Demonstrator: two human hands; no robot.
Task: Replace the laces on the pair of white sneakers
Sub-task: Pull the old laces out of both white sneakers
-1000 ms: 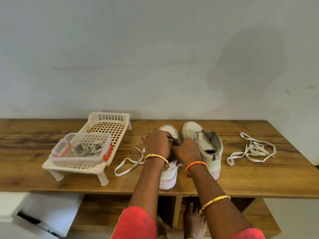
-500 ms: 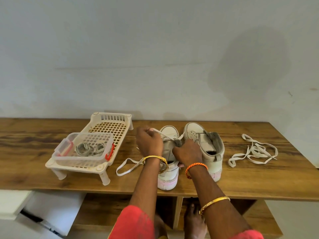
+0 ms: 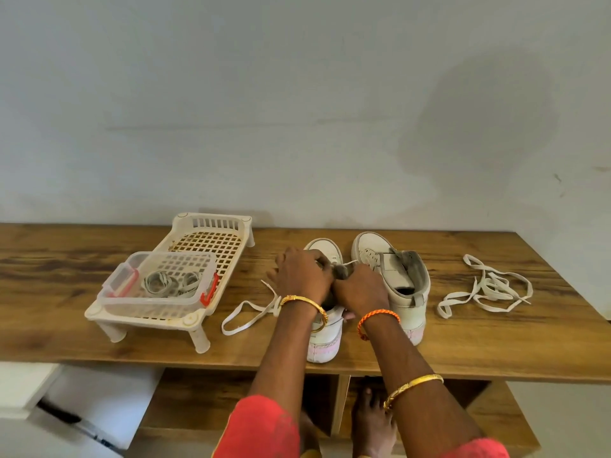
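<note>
Two white sneakers stand side by side on the wooden table [image 3: 496,352], toes toward the wall. Both my hands are over the left sneaker [image 3: 325,338]. My left hand [image 3: 302,274] curls over its lacing area and my right hand [image 3: 360,290] grips its tongue and the lace end beside it. A white lace [image 3: 246,317] runs from this sneaker out to the left and loops on the table. The right sneaker [image 3: 396,279] has no lace and its tongue is pulled open. Which eyelet the lace passes through is hidden by my fingers.
A loose white lace [image 3: 486,290] lies tangled on the table to the right. At the left a cream plastic rack [image 3: 205,241] carries a clear container [image 3: 158,292] with red clips, holding several coiled laces. The wall is close behind. My bare feet show under the table.
My left hand, lifted to the left with the lace pulled taut half a second ago, has come back down onto the left sneaker beside my right hand.
</note>
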